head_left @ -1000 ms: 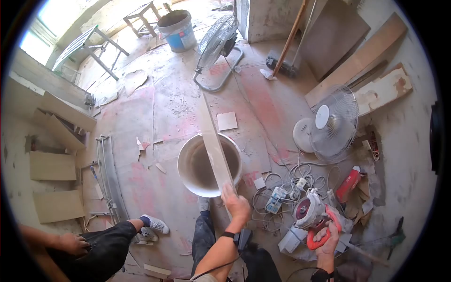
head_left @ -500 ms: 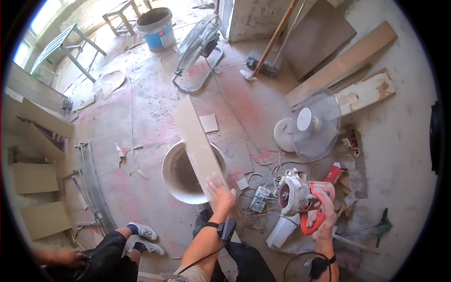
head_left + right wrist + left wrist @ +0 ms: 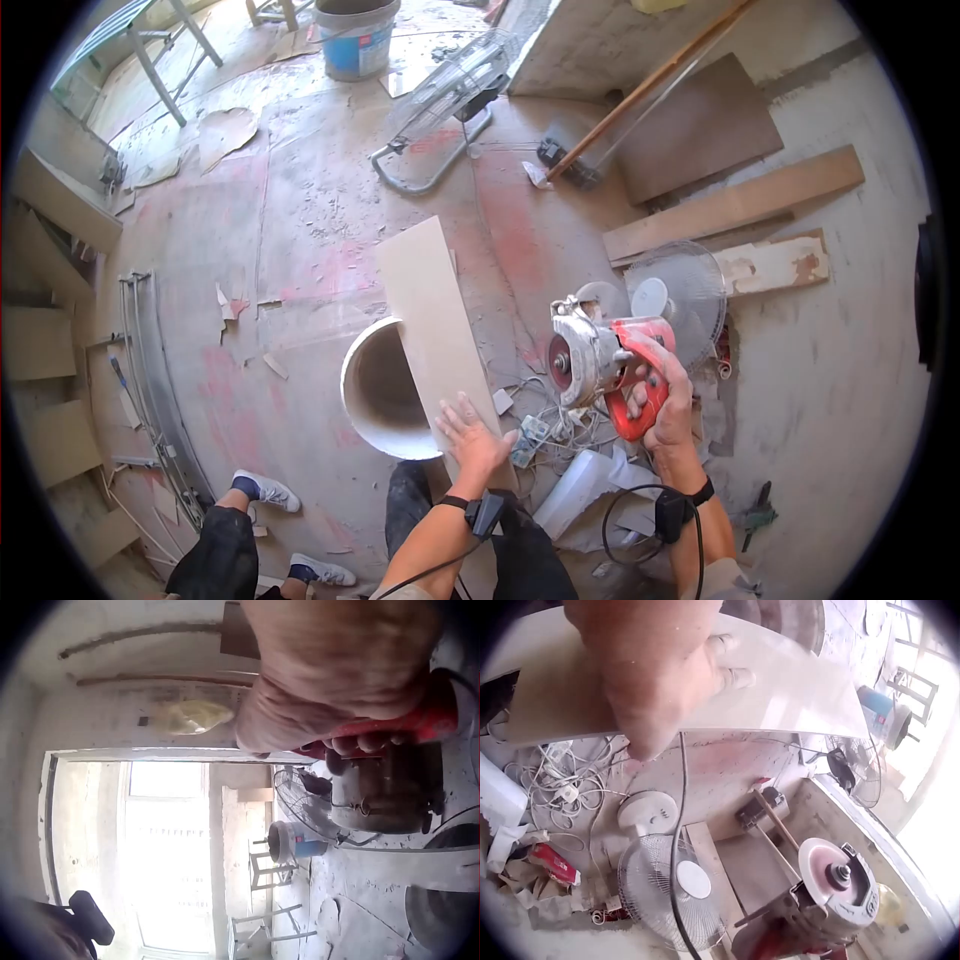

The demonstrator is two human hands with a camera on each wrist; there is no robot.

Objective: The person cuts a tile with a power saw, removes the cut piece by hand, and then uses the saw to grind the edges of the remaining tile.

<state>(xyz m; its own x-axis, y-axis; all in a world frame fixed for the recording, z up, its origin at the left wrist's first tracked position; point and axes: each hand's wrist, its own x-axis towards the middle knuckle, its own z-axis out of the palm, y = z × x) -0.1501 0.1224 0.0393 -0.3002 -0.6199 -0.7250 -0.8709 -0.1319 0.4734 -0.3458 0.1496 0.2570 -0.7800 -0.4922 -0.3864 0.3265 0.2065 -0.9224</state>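
A long beige tile (image 3: 425, 310) lies across the rim of a round white bucket (image 3: 347, 392), covering its right side. My left hand (image 3: 472, 440) presses on the near part of the tile with fingers spread; the left wrist view shows its fingertips (image 3: 739, 678) on the glossy surface. To the right of the tile, my right hand (image 3: 676, 412) grips the red loop handle of a handheld disc cutter (image 3: 590, 355). The cutter is held up in the air, apart from the tile, its reddish disc (image 3: 831, 871) facing the tile's side.
Tangled cables with a power strip (image 3: 530, 440) lie right of the bucket. Beyond the cutter stands a white fan (image 3: 690, 285); a floor fan (image 3: 450, 95) is farther off. Boards (image 3: 740, 200) lean at the right wall. Another person's shoes (image 3: 268, 491) are at left.
My right hand has lifted the cutter and brought it left, nearer the tile. My left hand has gone from gripping the tile's edge to pressing flat on it. The tile has tipped flatter.
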